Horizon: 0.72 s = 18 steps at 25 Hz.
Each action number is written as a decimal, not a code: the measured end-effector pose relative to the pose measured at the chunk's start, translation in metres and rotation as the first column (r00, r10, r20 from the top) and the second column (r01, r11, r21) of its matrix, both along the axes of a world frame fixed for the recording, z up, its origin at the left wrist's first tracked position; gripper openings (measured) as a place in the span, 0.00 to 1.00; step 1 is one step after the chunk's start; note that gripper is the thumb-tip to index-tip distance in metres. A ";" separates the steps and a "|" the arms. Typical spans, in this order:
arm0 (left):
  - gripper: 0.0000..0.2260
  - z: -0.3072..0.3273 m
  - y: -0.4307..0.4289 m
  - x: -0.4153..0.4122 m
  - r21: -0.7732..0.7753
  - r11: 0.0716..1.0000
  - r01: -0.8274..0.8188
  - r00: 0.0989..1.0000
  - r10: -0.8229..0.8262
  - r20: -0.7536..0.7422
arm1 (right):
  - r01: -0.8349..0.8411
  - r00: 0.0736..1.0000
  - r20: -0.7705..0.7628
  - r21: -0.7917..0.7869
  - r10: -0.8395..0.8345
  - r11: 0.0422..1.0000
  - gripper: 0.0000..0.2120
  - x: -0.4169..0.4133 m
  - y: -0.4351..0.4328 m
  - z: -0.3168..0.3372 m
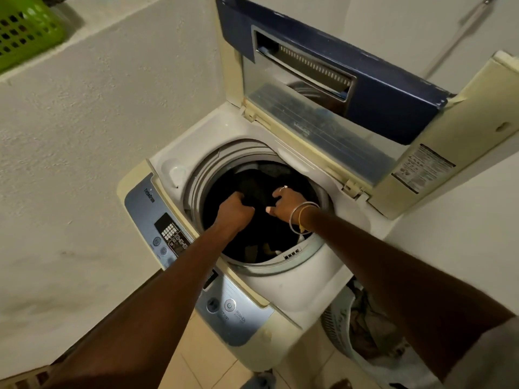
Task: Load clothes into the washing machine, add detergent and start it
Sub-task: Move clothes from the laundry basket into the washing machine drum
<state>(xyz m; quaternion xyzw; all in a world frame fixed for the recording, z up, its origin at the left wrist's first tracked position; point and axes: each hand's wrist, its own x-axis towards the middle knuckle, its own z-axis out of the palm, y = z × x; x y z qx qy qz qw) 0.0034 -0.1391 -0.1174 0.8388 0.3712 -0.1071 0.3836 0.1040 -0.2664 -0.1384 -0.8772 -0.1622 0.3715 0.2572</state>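
Both hands are down in the drum, middle of the frame. The left hand (235, 210) has its fingers balled tight round a fold of the black garment (261, 234), knuckles up. The right hand (283, 203) is just beside it, fingers curled into the same dark cloth, with a ring on one finger and thin metal bangles (302, 217) at the wrist. The cloth pretty much fills the grey round drum opening (196, 192) of the white top-loading washing machine (280, 284). Its blue-framed clear lid (379, 88) stands folded up in the upper right, and the blue-grey control panel (168, 228) runs along the left of the opening. Lower right there's a white laundry basket (341, 313) holding crumpled clothes, and upper left a green slotted plastic basket (25, 29) on a ledge.
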 end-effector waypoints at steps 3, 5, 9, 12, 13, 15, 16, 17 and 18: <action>0.13 0.006 -0.035 0.005 -0.088 0.972 -0.220 0.944 0.234 0.231 | 0.102 0.995 -0.008 0.112 -0.102 0.988 0.19 -0.009 -0.025 0.003; 0.07 0.018 -0.067 0.010 -0.163 0.942 -0.292 0.827 0.334 0.452 | 0.173 0.985 -0.014 0.225 -0.175 0.959 0.15 -0.019 -0.049 0.020; 0.05 0.050 -0.160 0.006 -0.192 0.968 -0.161 0.654 0.251 0.714 | 0.348 0.867 0.106 0.572 -0.487 0.743 0.04 -0.053 -0.122 0.051; 0.05 0.056 -0.240 -0.012 -0.143 0.990 0.010 0.619 0.106 0.778 | 0.402 0.738 0.128 0.706 -0.663 0.584 0.04 -0.085 -0.200 0.050; 0.05 0.053 -0.265 -0.019 -0.118 0.991 0.066 0.629 0.051 0.776 | 0.439 0.702 0.112 0.710 -0.703 0.551 0.04 -0.095 -0.226 0.042; 0.04 0.033 -0.311 -0.027 -0.076 0.982 0.170 0.665 -0.057 0.745 | 0.511 0.645 0.116 0.670 -0.756 0.538 0.05 -0.108 -0.276 0.010; 0.05 0.015 -0.331 -0.027 -0.051 0.976 0.210 0.696 -0.112 0.710 | 0.555 0.630 0.105 0.632 -0.769 0.541 0.06 -0.111 -0.298 -0.010; 0.06 -0.009 -0.352 -0.027 -0.041 0.972 0.231 0.738 -0.148 0.658 | 0.610 0.635 0.098 0.545 -0.766 0.575 0.06 -0.111 -0.321 -0.036; 0.07 -0.034 -0.371 -0.025 -0.049 0.970 0.238 0.781 -0.161 0.603 | 0.642 0.658 0.103 0.441 -0.746 0.627 0.07 -0.111 -0.342 -0.060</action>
